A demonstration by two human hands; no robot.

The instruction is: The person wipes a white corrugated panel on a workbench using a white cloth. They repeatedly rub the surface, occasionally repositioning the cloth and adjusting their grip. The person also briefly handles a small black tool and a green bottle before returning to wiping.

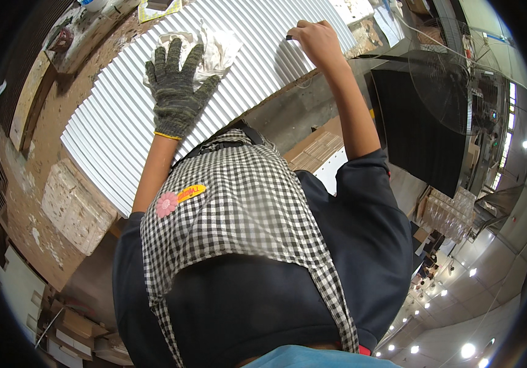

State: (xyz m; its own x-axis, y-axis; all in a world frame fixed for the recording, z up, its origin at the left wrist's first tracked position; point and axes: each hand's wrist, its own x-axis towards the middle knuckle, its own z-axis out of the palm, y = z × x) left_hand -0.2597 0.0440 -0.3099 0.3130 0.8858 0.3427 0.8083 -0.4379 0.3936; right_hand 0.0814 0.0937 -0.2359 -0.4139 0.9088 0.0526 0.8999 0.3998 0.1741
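My left hand (pixel 176 86) wears a grey knitted glove and lies flat, fingers spread, on a white crumpled cloth (pixel 214 50). The cloth rests on a white ribbed panel (pixel 122 122) that runs across the workbench. My right hand (pixel 315 38) is bare and grips the far edge of the same panel, with a small dark object at its fingertips that is too small to identify. My chest, in a dark shirt and a black-and-white checked apron (pixel 245 208), fills the lower middle of the view.
A worn brown workbench (pixel 24 184) lies under the panel. A pale foam block (pixel 76 205) sits on it at the left. A large standing fan (pixel 441 86) and a dark panel are at the right. Cardboard pieces (pixel 315 147) lie below the bench edge.
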